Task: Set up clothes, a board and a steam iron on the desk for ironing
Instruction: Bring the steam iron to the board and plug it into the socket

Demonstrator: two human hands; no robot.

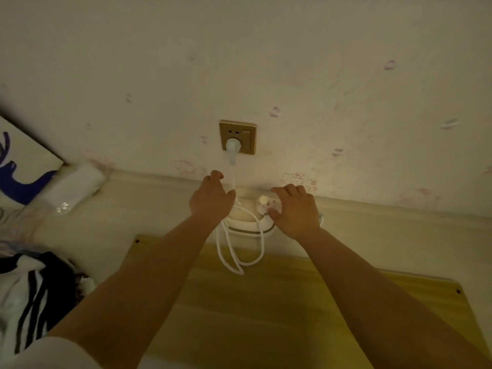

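A: From the head camera, where is the steam iron (pixel 246 217)?
B: At the back of the desk (pixel 372 230) against the wall, just beyond the wooden board (pixel 279 302). Its white cord (pixel 234 259) loops onto the board, and its plug (pixel 233 145) sits in the wall socket (pixel 237 136).
A: And the hands?
B: The left hand (pixel 211 198) hovers by the cord, fingers loosely curled, grasping nothing. The right hand (pixel 294 209) rests spread on the iron beside its dial (pixel 263 201).
A: Clothes?
B: A black-and-white striped garment (pixel 34 291) lies at the left edge

Bare forearms and hands, a white sleeve (pixel 53 352) at the left shoulder
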